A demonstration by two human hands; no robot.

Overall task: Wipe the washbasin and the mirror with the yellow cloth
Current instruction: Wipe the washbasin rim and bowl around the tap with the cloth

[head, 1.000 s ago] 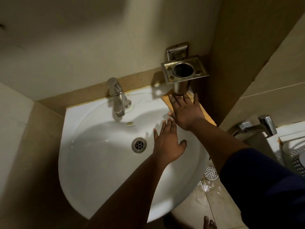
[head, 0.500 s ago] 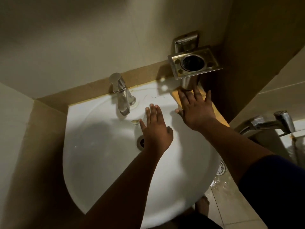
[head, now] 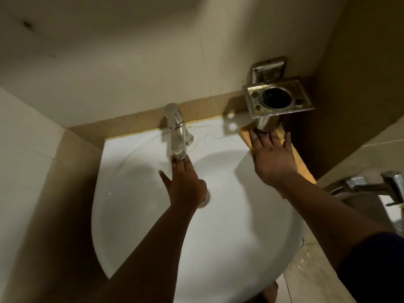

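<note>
A white washbasin [head: 135, 215] fills the middle of the view, with a chrome tap [head: 177, 132] at its back rim. The yellow cloth [head: 306, 171] lies along the basin's right rim. My right hand [head: 273, 158] presses flat on the cloth with straight, spread fingers, its fingertips under the metal holder. My left hand [head: 185, 184] reaches into the bowl with straight fingers, its fingertips just below the tap's spout. It covers most of the drain [head: 206, 200]. No mirror is in view.
A steel tumbler holder [head: 277, 99] juts from the wall above the basin's right back corner. A second chrome tap [head: 371, 186] sticks out at the right edge. Beige tiled walls close in behind, left and right. Wet floor tiles [head: 310, 272] show below right.
My left hand has moved from the bowl's right side up and left to the tap spout. My right hand stays pressed on the cloth. The camera has shifted slightly.
</note>
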